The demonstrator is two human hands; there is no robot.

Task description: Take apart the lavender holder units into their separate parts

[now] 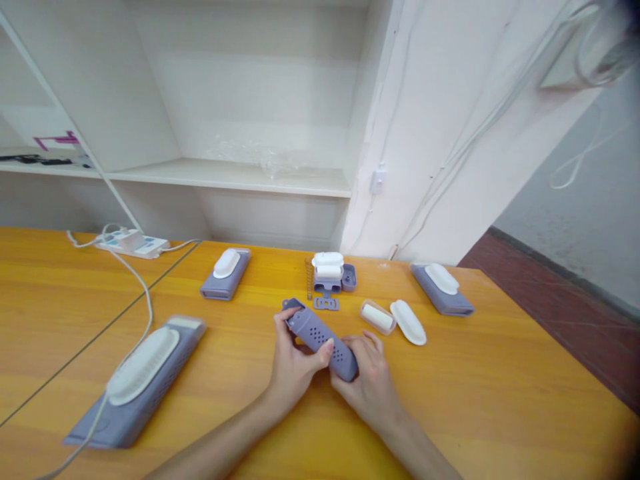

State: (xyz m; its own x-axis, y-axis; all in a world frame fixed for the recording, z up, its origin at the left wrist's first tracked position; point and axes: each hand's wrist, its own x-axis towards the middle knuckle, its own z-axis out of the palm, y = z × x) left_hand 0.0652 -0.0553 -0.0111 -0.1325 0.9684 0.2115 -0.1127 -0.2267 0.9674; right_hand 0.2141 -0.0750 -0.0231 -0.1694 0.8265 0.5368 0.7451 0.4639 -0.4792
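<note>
Both my hands grip a grey-purple perforated plastic case (320, 337), tilted above the table. My left hand (296, 360) wraps its upper left end, the thumb lying along the holes. Around the lower right end close the fingers of my right hand (367, 370). Just beyond lie a flat purple plastic piece with cutouts (326, 304), a coil spring (309, 279), stacked white and purple parts (329, 272) and a small purple cup-like piece (349, 278). To the right are a clear tray with a white roll (377, 317) and a white oval piece (409, 323).
Purple packages with white oval tops lie at the left front (143, 373), back left (226, 273) and right (443, 288). A white cable (150, 303) crosses the left package. A power strip (134, 243) stands at the back left, below white shelves (230, 172).
</note>
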